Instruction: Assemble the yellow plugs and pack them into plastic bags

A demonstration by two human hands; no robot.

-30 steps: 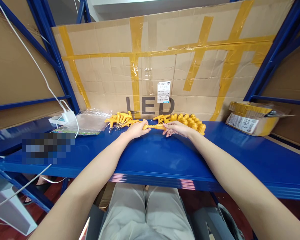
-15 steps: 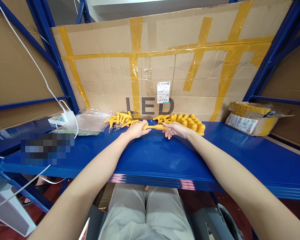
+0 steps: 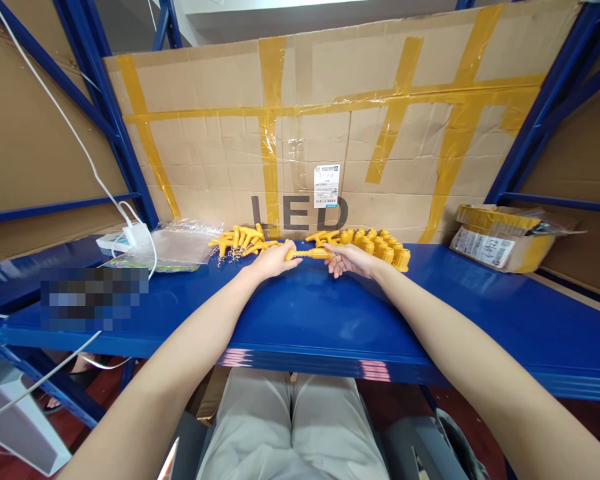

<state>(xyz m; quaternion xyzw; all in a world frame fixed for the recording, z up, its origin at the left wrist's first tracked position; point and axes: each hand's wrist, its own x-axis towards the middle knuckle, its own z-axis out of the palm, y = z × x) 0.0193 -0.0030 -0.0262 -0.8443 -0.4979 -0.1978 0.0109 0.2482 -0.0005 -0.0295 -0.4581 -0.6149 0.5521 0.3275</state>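
Between my hands lies a yellow plastic piece with a thin ribbed shaft [image 3: 306, 254] and a thicker right end, held level above the blue shelf [image 3: 320, 320]. My left hand [image 3: 276, 260] is closed around its left end, which the fingers hide. At the thicker end, my right hand [image 3: 351, 259] pinches it between thumb and fingers, the other fingers loosely curled. Yellow T-shaped handles [image 3: 245, 237] with small metal chains are piled behind and left of my left hand. Several yellow cup-like pieces [image 3: 385, 247] stand in rows beyond my right hand, beside a few more yellow branched pieces [image 3: 323, 237].
A tall taped cardboard sheet [image 3: 220, 153] closes off the back. To the right sits an open small carton [image 3: 500, 240]. On the left are clear plastic bags [image 3: 185, 243], a white charger with cable [image 3: 136, 233] and a blurred-out dark object [image 3: 95, 297]. Blue posts frame both sides.
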